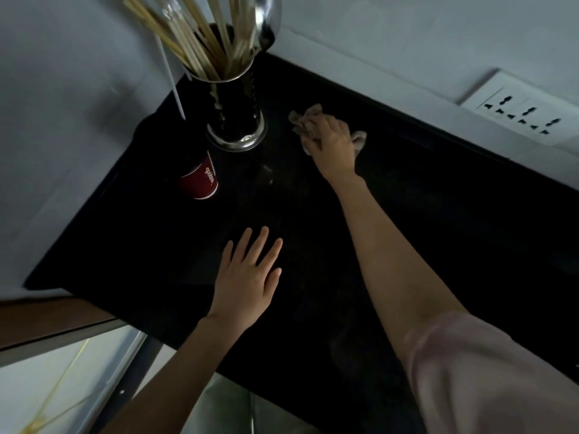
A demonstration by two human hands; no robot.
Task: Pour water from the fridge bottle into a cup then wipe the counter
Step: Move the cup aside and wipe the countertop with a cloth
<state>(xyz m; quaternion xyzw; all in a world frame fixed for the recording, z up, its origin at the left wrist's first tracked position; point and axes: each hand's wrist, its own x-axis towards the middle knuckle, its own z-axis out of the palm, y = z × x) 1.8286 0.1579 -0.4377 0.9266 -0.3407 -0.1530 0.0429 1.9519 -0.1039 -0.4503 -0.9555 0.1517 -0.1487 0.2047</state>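
A black counter (407, 214) fills the middle of the view. My right hand (332, 142) reaches far across it and presses a crumpled beige cloth (305, 119) flat against the surface near the back wall. My left hand (247, 283) rests palm down on the counter near its front edge, fingers spread, holding nothing. A red paper cup (200, 180) with white lettering stands to the left, between the two hands. No bottle is in view.
A shiny metal holder (236, 120) full of wooden sticks and a ladle stands in the back corner, just behind the cup. A white wall socket (523, 112) sits on the back wall at the right. Walls close the counter at left and back.
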